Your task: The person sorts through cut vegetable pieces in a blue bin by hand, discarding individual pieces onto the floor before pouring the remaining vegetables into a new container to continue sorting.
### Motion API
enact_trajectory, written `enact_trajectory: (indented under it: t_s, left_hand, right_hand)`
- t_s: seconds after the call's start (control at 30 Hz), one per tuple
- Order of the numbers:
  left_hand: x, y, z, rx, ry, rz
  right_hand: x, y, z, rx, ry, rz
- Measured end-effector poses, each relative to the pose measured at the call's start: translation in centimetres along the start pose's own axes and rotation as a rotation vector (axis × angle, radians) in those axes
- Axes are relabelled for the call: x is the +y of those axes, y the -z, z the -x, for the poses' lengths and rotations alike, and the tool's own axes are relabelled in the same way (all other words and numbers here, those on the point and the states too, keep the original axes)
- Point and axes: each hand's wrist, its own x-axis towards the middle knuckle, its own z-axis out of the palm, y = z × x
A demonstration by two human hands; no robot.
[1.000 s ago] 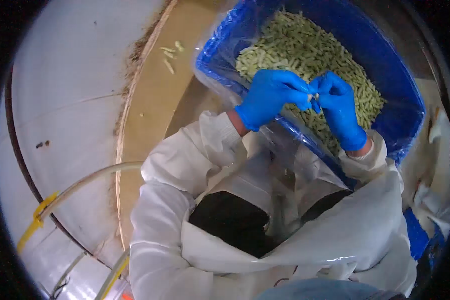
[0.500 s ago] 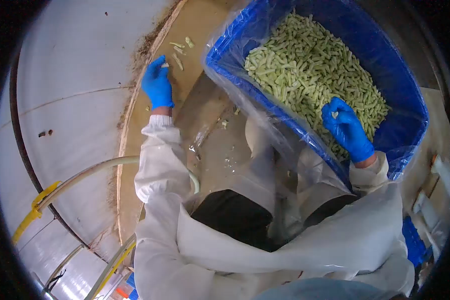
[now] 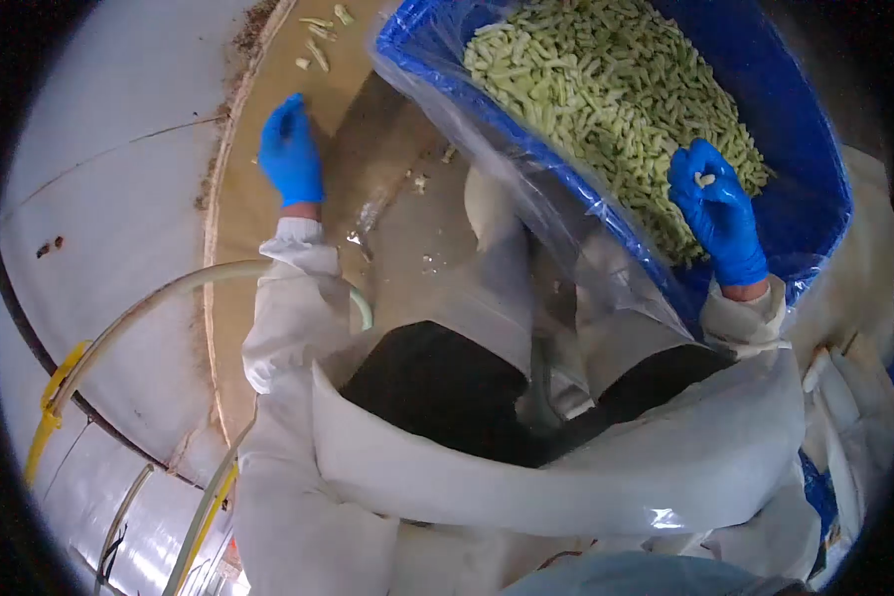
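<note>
My left hand point(image 3: 290, 154), in a blue glove, is over the tan floor with its fingers slightly apart and nothing between them. Just beyond its fingertips lies a small pale vegetable piece point(image 3: 302, 64), near several longer scraps point(image 3: 317, 55). In my right hand point(image 3: 717, 209), also gloved in blue, a small whitish vegetable piece point(image 3: 705, 181) is pinched between curled fingers. That hand hovers above a heap of cut pale green vegetable strips point(image 3: 596, 99). They fill part of a blue bin point(image 3: 800, 129) lined with clear plastic point(image 3: 487, 119).
A pale hose point(image 3: 159, 298) with a yellow fitting point(image 3: 55, 397) curves across the left side. The white wall point(image 3: 109, 119) meets the floor along a dirty edge. White boots point(image 3: 487, 214) stand close to the bin, and small scraps point(image 3: 420, 184) lie on the wet floor.
My left hand has let go of a small vegetable piece, which now lies by the other scraps, and has drawn back. My right hand still holds its piece; the view has shifted.
</note>
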Motion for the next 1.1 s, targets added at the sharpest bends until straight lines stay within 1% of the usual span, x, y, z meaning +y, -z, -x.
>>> enact_trajectory:
  t_s: [0.03, 0.1, 0.17, 0.23, 0.27, 0.33, 0.4, 0.43, 0.47, 0.5, 0.57, 0.6, 0.63, 0.67, 0.73, 0.77, 0.83, 0.9, 0.97, 1.03, 1.1]
  left_hand:
    - [0.3, -0.6, 0.9, -0.024, -0.057, -0.070]
    - [-3.0, -2.8, 3.8, -0.236, -0.388, -0.350]
    - [-0.4, -4.4, 7.3, -0.342, -0.461, -0.276]
    - [-1.4, -6.3, 9.1, -0.473, -0.511, -0.364]
    - [-2.0, -8.5, 10.0, -0.540, -0.559, -0.384]
    - [-5.5, -12.0, 11.0, -0.730, -0.580, -0.335]
    - [-3.3, -13.4, 10.2, -1.110, -0.458, -0.452]
    - [-0.7, -12.3, 9.3, -1.386, -0.310, -0.601]
    - [-4.7, -11.7, 11.1, -1.165, -0.539, -0.502]
    - [-9.0, -10.8, 13.0, -0.927, -0.743, -0.403]
    - [-9.7, -6.7, 15.1, -0.936, -0.629, -0.400]
    - [-10.9, -4.5, 16.6, -1.042, -0.540, -0.444]
    - [-12.2, -2.7, 18.1, -1.148, -0.446, -0.491]
    - [-12.5, -1.7, 18.9, -1.161, -0.442, -0.496]
    - [-12.9, -0.3, 20.0, -1.184, -0.423, -0.513]
    - [-11.9, -0.9, 19.2, -1.074, -0.450, -0.446]
    - [-8.3, -5.1, 15.4, -0.853, -0.502, -0.311]
    - [-9.0, -11.3, 12.3, -1.002, -0.490, -0.370]
    - [-8.7, -15.9, 10.1, -1.133, -0.476, -0.458]
    - [-8.9, -18.1, 9.5, -1.215, -0.475, -0.535]
    - [-8.9, -16.9, 10.1, -1.237, -0.498, -0.553]
  right_hand:
    - [-0.4, -0.1, 0.6, 0.021, 0.012, 0.002]
    - [-1.0, -0.2, 1.8, 0.018, 0.056, 0.014]
    - [-1.7, -0.1, 2.5, -0.049, 0.042, 0.039]
    - [-2.1, -0.3, 3.8, -0.063, 0.057, 0.111]
    - [-2.1, -0.7, 4.5, -0.036, 0.084, 0.178]
    - [-3.4, 0.0, 7.0, 0.039, 0.113, 0.296]
    - [-4.6, 0.7, 9.7, 0.101, 0.096, 0.380]
    - [-5.4, 0.7, 11.7, 0.201, 0.103, 0.353]
    - [-5.8, 2.8, 14.2, 0.205, 0.098, 0.346]
    - [-5.9, 6.3, 17.5, 0.199, 0.094, 0.336]
    - [-5.8, 7.4, 21.4, 0.379, 0.146, 0.398]
    - [-4.8, 6.7, 24.3, 0.569, 0.200, 0.469]
    - [-3.0, 8.7, 27.5, 0.600, 0.177, 0.545]
    - [-1.2, 10.8, 30.8, 0.630, 0.153, 0.621]
    - [2.1, 13.6, 34.4, 0.752, -0.001, 0.739]
    - [3.1, 15.0, 35.4, 0.816, -0.107, 0.812]
    - [4.1, 17.7, 35.9, 0.912, -0.301, 0.976]
    - [4.0, 20.0, 35.5, 0.969, -0.438, 1.172]
    - [2.9, 21.6, 34.1, 1.022, -0.495, 1.361]
    - [0.5, 22.1, 32.0, 1.101, -0.433, 1.537]
    - [-3.8, 19.2, 28.0, 1.211, -0.078, 1.688]
